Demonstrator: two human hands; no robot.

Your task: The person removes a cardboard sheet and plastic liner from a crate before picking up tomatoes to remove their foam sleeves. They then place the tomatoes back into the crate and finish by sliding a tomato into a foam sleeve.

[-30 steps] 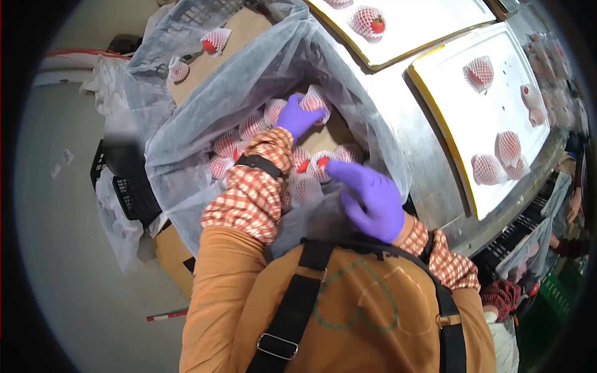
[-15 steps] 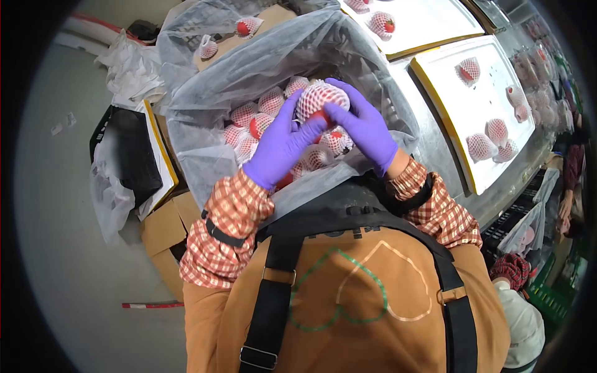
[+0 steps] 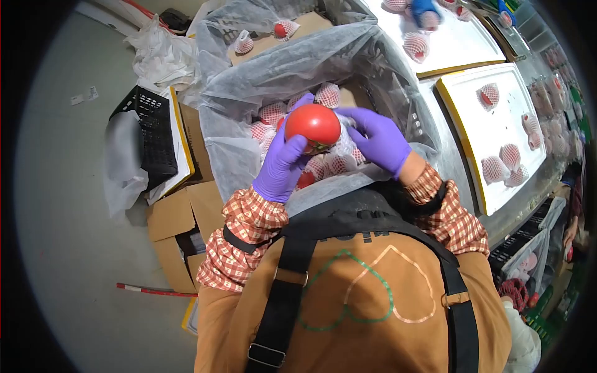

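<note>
My left hand, in a purple glove, is closed around a bare red tomato above the lined crate. Green shows at the tomato's lower side. Just to the right, my right hand, also gloved, has its fingers bent around a white foam net sleeve, partly hidden behind them. Below both hands, several tomatoes in foam nets lie in the crate, whose pale translucent liner folds over the rim.
On the right, a white tray with a yellow edge bears several netted tomatoes. A co-worker's blue-gloved hand is over the tray behind it. Left of the crate stand a black basket and an open cardboard box.
The foam net has come off the tomato, which now sits bare in my left hand. My right hand has moved right with the net. A co-worker's blue-gloved hand has appeared at the far tray.
</note>
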